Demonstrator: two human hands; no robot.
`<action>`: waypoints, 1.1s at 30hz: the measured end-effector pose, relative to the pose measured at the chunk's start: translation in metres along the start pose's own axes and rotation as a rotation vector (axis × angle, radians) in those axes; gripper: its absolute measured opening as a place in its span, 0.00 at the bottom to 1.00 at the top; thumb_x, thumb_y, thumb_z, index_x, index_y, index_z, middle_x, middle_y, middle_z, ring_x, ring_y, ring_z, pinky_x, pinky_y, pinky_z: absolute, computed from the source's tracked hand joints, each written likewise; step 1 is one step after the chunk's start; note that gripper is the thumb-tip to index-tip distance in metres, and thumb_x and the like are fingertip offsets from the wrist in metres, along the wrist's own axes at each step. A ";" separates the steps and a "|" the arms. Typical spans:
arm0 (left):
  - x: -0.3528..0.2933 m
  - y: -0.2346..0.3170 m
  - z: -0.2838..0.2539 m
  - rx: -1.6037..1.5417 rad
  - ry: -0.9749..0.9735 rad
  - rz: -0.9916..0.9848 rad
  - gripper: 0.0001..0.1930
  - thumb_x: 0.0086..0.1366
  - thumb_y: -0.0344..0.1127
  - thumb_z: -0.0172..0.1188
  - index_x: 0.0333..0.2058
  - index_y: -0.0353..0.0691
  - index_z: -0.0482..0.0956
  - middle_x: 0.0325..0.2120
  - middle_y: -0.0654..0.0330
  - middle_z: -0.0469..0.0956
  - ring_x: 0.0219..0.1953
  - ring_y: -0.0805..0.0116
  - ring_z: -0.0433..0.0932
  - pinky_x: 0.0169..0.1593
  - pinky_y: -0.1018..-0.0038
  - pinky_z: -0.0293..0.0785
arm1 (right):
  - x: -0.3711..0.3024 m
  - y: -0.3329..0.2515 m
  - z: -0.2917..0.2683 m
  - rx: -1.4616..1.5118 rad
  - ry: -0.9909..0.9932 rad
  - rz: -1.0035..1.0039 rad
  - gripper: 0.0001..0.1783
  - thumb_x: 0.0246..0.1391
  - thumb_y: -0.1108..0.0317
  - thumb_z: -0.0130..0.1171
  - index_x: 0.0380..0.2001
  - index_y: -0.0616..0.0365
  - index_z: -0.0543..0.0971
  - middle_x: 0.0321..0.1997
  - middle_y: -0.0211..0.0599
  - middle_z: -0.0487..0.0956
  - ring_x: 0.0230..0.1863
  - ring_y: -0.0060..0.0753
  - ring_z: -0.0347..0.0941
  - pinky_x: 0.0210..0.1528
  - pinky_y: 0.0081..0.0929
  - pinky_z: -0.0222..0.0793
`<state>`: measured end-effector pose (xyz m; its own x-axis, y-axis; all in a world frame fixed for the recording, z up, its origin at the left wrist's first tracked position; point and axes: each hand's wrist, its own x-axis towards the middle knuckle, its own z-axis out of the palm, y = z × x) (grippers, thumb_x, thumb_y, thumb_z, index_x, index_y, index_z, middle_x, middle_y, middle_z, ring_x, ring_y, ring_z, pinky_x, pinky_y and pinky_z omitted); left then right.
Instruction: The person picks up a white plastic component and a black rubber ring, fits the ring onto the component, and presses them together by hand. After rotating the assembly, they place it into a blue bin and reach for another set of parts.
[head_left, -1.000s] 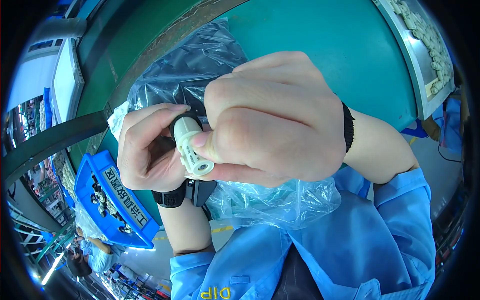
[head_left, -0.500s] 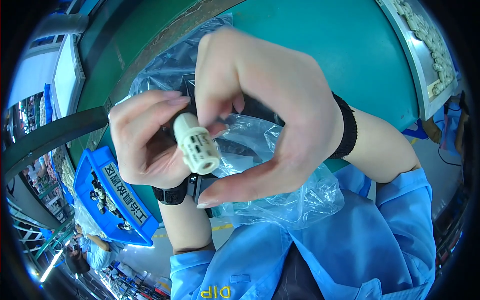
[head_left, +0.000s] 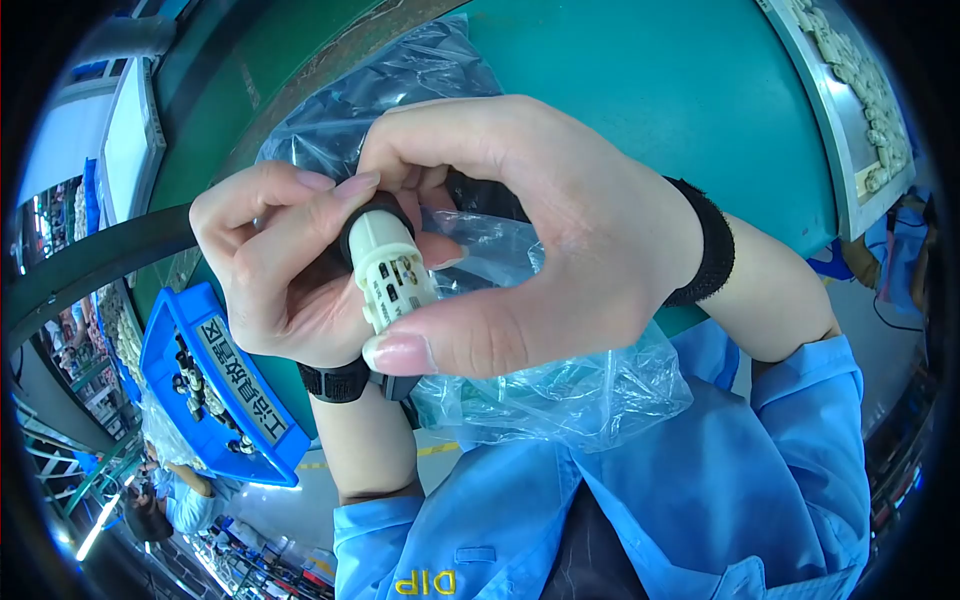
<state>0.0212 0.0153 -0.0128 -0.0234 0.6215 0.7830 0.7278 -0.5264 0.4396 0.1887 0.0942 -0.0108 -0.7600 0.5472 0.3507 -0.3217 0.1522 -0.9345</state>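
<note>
A cream cylindrical plastic part point(head_left: 378, 245) with small slots and dark printing on its side sits between my hands, tilted. A black ring point(head_left: 384, 204) surrounds its far end. My left hand point(head_left: 275, 260) is closed around the part and ring from the left, with the fingertips at the ring. My right hand point(head_left: 570, 240) curves over from the right. Its thumb presses against the near end of the part and covers that end. The other right fingers curl behind the ring, partly hidden. A clear plastic bag point(head_left: 570, 400) lies beneath my hands.
Another plastic bag point(head_left: 420, 75), with dark contents, lies on the teal table point(head_left: 650, 90) beyond my hands. At left stands a blue bin point(head_left: 285, 465) holding several small black-and-cream parts. A metal-edged tray point(head_left: 835, 125) of cream parts is at far right. A person point(head_left: 190, 500) works at lower left.
My right hand has moved down and its thumb has come onto the part's near end, which was uncovered before. My left fingers have shifted slightly left, and the black ring shows more clearly.
</note>
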 end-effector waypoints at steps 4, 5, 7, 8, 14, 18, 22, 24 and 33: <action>0.000 -0.005 -0.003 -0.033 -0.023 0.012 0.22 0.43 0.40 0.78 0.35 0.37 0.82 0.35 0.56 0.72 0.32 0.70 0.74 0.33 0.80 0.70 | 0.000 -0.003 -0.003 0.055 -0.073 0.093 0.23 0.42 0.53 0.70 0.28 0.63 0.76 0.24 0.32 0.71 0.27 0.25 0.66 0.31 0.22 0.62; 0.000 -0.006 -0.004 -0.025 -0.037 0.026 0.22 0.44 0.40 0.78 0.36 0.37 0.82 0.35 0.56 0.72 0.32 0.70 0.74 0.32 0.80 0.70 | -0.001 -0.004 -0.004 0.070 -0.102 0.124 0.21 0.42 0.56 0.70 0.30 0.61 0.75 0.25 0.29 0.69 0.29 0.21 0.63 0.34 0.20 0.60; 0.001 -0.006 -0.005 -0.014 -0.051 0.040 0.21 0.45 0.40 0.77 0.36 0.36 0.82 0.35 0.55 0.72 0.32 0.70 0.74 0.32 0.80 0.70 | -0.001 -0.005 -0.003 0.080 -0.102 0.145 0.21 0.42 0.56 0.69 0.30 0.62 0.75 0.25 0.29 0.69 0.29 0.21 0.63 0.34 0.20 0.60; 0.001 -0.006 -0.004 -0.034 -0.049 0.034 0.21 0.45 0.40 0.77 0.36 0.36 0.82 0.36 0.54 0.72 0.32 0.70 0.74 0.32 0.80 0.70 | -0.001 -0.005 -0.003 0.090 -0.100 0.166 0.21 0.43 0.56 0.69 0.30 0.62 0.75 0.25 0.28 0.69 0.29 0.21 0.63 0.34 0.20 0.60; 0.001 -0.004 -0.002 -0.088 -0.060 -0.007 0.20 0.46 0.38 0.77 0.36 0.35 0.82 0.36 0.53 0.72 0.33 0.69 0.75 0.32 0.79 0.71 | -0.002 -0.002 -0.006 0.087 -0.121 0.174 0.21 0.44 0.56 0.69 0.31 0.63 0.76 0.26 0.28 0.70 0.30 0.20 0.65 0.34 0.20 0.60; 0.002 -0.005 -0.001 -0.112 -0.074 0.026 0.20 0.45 0.38 0.77 0.36 0.36 0.82 0.35 0.54 0.73 0.32 0.69 0.75 0.32 0.78 0.71 | 0.000 -0.001 -0.004 0.128 -0.037 0.116 0.24 0.44 0.51 0.72 0.24 0.64 0.78 0.18 0.31 0.74 0.22 0.20 0.70 0.24 0.18 0.64; 0.002 -0.006 -0.002 -0.115 -0.053 0.053 0.19 0.46 0.37 0.76 0.35 0.36 0.82 0.33 0.55 0.75 0.31 0.69 0.75 0.32 0.79 0.71 | -0.001 -0.008 -0.009 0.147 -0.150 0.244 0.20 0.44 0.59 0.71 0.33 0.62 0.77 0.26 0.27 0.71 0.30 0.19 0.66 0.34 0.18 0.61; 0.002 -0.005 -0.001 -0.125 -0.035 0.032 0.18 0.46 0.37 0.76 0.35 0.36 0.82 0.32 0.56 0.75 0.31 0.69 0.75 0.32 0.79 0.71 | -0.001 -0.011 -0.010 0.135 -0.152 0.243 0.20 0.42 0.61 0.73 0.33 0.61 0.77 0.26 0.26 0.71 0.30 0.18 0.66 0.35 0.18 0.61; 0.001 -0.001 -0.004 -0.164 -0.050 -0.085 0.17 0.46 0.34 0.74 0.35 0.34 0.83 0.31 0.57 0.78 0.28 0.73 0.74 0.28 0.81 0.68 | 0.003 -0.011 -0.012 0.066 -0.187 0.294 0.21 0.39 0.61 0.75 0.31 0.59 0.76 0.27 0.24 0.70 0.30 0.17 0.65 0.35 0.17 0.61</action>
<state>0.0179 0.0147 -0.0106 -0.0429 0.6937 0.7190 0.6031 -0.5558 0.5721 0.1967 0.1044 0.0003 -0.9139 0.3985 0.0778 -0.1050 -0.0468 -0.9934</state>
